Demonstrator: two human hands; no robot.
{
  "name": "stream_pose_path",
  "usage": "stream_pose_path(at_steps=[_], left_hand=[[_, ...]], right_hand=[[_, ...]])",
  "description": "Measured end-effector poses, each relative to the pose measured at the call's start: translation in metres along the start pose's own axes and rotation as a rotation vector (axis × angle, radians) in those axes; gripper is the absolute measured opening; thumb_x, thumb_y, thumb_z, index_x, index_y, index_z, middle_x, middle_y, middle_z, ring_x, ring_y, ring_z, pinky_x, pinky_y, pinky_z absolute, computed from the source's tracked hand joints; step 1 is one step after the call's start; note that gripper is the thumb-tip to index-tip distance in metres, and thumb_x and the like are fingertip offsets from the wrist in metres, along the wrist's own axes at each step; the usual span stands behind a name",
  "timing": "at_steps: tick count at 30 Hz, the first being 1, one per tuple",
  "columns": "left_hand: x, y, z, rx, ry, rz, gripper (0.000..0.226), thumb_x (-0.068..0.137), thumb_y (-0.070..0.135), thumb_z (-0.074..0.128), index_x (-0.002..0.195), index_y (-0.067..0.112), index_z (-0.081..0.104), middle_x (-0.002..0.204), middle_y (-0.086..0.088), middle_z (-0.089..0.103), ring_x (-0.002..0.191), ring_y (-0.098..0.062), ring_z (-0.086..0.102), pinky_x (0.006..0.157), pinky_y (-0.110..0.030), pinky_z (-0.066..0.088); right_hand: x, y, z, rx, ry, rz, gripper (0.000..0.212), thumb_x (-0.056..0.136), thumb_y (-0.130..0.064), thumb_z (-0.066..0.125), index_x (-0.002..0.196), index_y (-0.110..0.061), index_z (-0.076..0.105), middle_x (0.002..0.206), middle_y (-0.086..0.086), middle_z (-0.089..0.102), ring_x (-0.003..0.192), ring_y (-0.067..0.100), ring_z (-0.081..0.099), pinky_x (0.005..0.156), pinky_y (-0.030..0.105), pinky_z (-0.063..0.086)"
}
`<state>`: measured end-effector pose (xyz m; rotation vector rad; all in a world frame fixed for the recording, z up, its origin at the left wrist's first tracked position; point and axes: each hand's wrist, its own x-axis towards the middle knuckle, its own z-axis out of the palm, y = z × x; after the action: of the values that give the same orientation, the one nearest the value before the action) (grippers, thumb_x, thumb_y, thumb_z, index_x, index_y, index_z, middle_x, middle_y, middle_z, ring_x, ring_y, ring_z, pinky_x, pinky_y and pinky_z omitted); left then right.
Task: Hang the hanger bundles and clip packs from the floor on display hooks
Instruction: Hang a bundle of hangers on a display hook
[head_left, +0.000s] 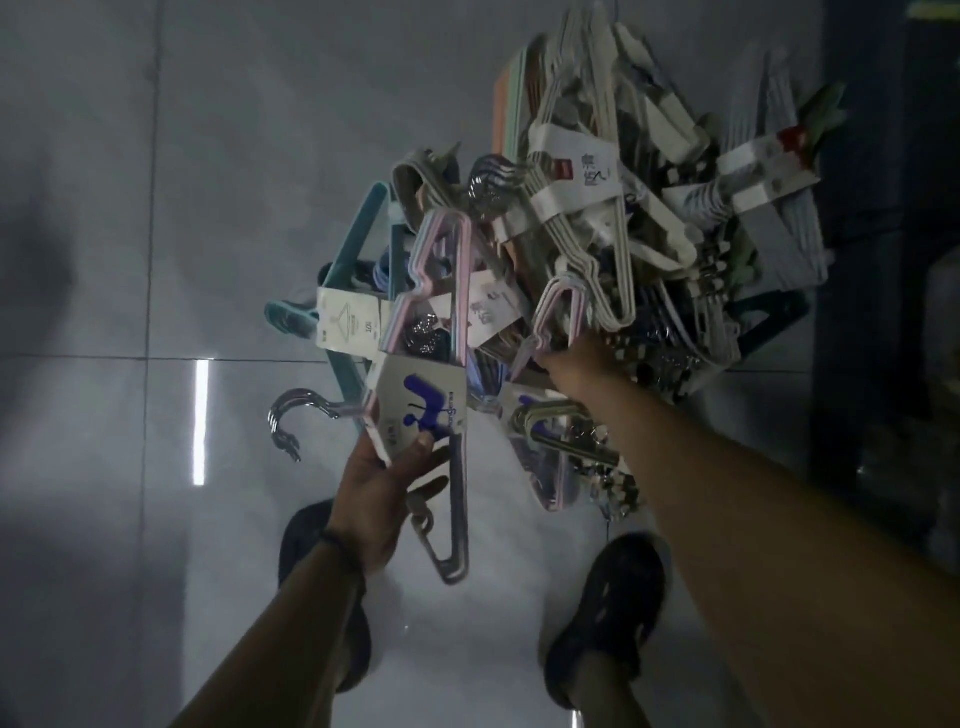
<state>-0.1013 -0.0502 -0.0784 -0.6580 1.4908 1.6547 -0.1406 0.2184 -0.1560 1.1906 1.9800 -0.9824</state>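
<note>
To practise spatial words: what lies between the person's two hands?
Head view: beside the pastel bundle that the left hand grips, a second carded bundle with chrome hooks lies on the floor, short of the right hand.

Left hand (385, 498), right hand (574, 361) among hanger bundles (576, 208)

My forearms are bare down to the left hand (382, 499) and right hand (569, 364). A thin dark band (340, 544) circles my left wrist; my dark clog-style shoes (615, 603) have holes on top.
</note>
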Motion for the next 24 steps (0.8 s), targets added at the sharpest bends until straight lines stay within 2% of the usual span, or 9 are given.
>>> stream_pose_path(at_steps=[3, 6, 10, 12, 14, 16, 19, 21, 24], left_hand=[[0.0, -0.012, -0.006, -0.035, 0.028, -0.012, 0.05, 0.092, 0.018, 0.065, 0.14, 0.026, 0.055, 0.129, -0.005, 0.074, 0.116, -0.028, 0.073, 0.091, -0.051, 0.057], [0.001, -0.016, -0.016, -0.017, 0.068, -0.015, 0.05, 0.096, 0.018, 0.064, 0.144, 0.024, 0.052, 0.13, -0.003, 0.073, 0.117, -0.027, 0.073, 0.092, -0.05, 0.057], [0.001, -0.013, -0.033, 0.026, 0.143, 0.009, 0.038, 0.102, 0.011, 0.062, 0.135, 0.029, 0.057, 0.116, 0.005, 0.078, 0.11, -0.025, 0.074, 0.088, -0.047, 0.056], [0.0, -0.008, -0.039, 0.043, 0.169, 0.01, 0.039, 0.101, 0.012, 0.064, 0.134, 0.03, 0.056, 0.119, 0.004, 0.076, 0.112, -0.026, 0.072, 0.088, -0.045, 0.056], [-0.002, -0.002, -0.043, 0.056, 0.187, -0.001, 0.041, 0.1, 0.013, 0.065, 0.135, 0.029, 0.055, 0.125, 0.0, 0.073, 0.116, -0.028, 0.07, 0.088, -0.046, 0.056], [-0.004, 0.005, -0.045, 0.094, 0.188, -0.013, 0.035, 0.1, 0.016, 0.067, 0.129, 0.032, 0.059, 0.125, -0.002, 0.074, 0.116, -0.031, 0.071, 0.093, -0.053, 0.056], [-0.01, 0.02, -0.036, 0.173, 0.089, 0.006, 0.036, 0.097, 0.036, 0.067, 0.131, 0.027, 0.061, 0.126, -0.005, 0.075, 0.114, -0.031, 0.073, 0.101, -0.066, 0.052], [-0.014, 0.029, -0.026, 0.156, -0.02, -0.001, 0.049, 0.096, 0.049, 0.054, 0.136, 0.021, 0.058, 0.128, -0.008, 0.074, 0.115, -0.032, 0.073, 0.095, -0.057, 0.059], [-0.02, 0.039, -0.012, 0.165, -0.137, -0.05, 0.055, 0.091, 0.063, 0.043, 0.126, 0.024, 0.061, 0.121, -0.001, 0.078, 0.11, -0.029, 0.075, 0.081, -0.035, 0.06]], right_hand=[[0.01, 0.01, 0.012, 0.03, 0.08, -0.05, 0.066, 0.101, -0.037, 0.068, 0.155, -0.01, 0.041, 0.151, 0.02, 0.054, 0.136, 0.04, 0.055, 0.108, 0.049, 0.05], [0.005, 0.022, 0.012, -0.087, 0.135, -0.13, 0.035, 0.107, -0.03, 0.057, 0.133, -0.007, 0.057, 0.126, 0.023, 0.067, 0.115, 0.042, 0.066, 0.079, 0.039, 0.047], [-0.02, 0.021, -0.007, -0.049, 0.223, -0.246, 0.033, 0.109, -0.032, 0.052, 0.122, -0.004, 0.065, 0.109, 0.021, 0.07, 0.094, 0.035, 0.066, 0.074, 0.032, 0.037], [-0.033, 0.01, -0.024, 0.046, 0.243, -0.293, 0.038, 0.11, -0.039, 0.052, 0.113, -0.004, 0.066, 0.099, 0.012, 0.068, 0.086, 0.026, 0.062, 0.071, 0.034, 0.041], [-0.041, -0.002, -0.041, 0.17, 0.21, -0.312, 0.04, 0.105, -0.05, 0.054, 0.109, -0.014, 0.07, 0.095, 0.006, 0.072, 0.085, 0.026, 0.068, 0.077, 0.041, 0.057], [-0.044, -0.012, -0.053, 0.36, 0.116, -0.261, 0.033, 0.097, -0.053, 0.059, 0.105, -0.023, 0.07, 0.095, 0.01, 0.076, 0.087, 0.034, 0.075, 0.079, 0.058, 0.063], [-0.062, -0.03, -0.058, 0.548, -0.093, -0.145, 0.016, 0.106, -0.03, 0.056, 0.113, -0.019, 0.065, 0.102, 0.015, 0.077, 0.089, 0.036, 0.078, 0.075, 0.057, 0.065], [-0.072, -0.04, -0.047, 0.572, -0.18, -0.118, 0.016, 0.109, -0.026, 0.054, 0.117, -0.016, 0.063, 0.104, 0.015, 0.077, 0.091, 0.037, 0.078, 0.069, 0.051, 0.066], [-0.087, -0.052, -0.022, 0.526, -0.11, -0.129, 0.025, 0.108, -0.04, 0.051, 0.119, -0.02, 0.061, 0.107, 0.015, 0.074, 0.089, 0.035, 0.077, 0.065, 0.055, 0.066]])
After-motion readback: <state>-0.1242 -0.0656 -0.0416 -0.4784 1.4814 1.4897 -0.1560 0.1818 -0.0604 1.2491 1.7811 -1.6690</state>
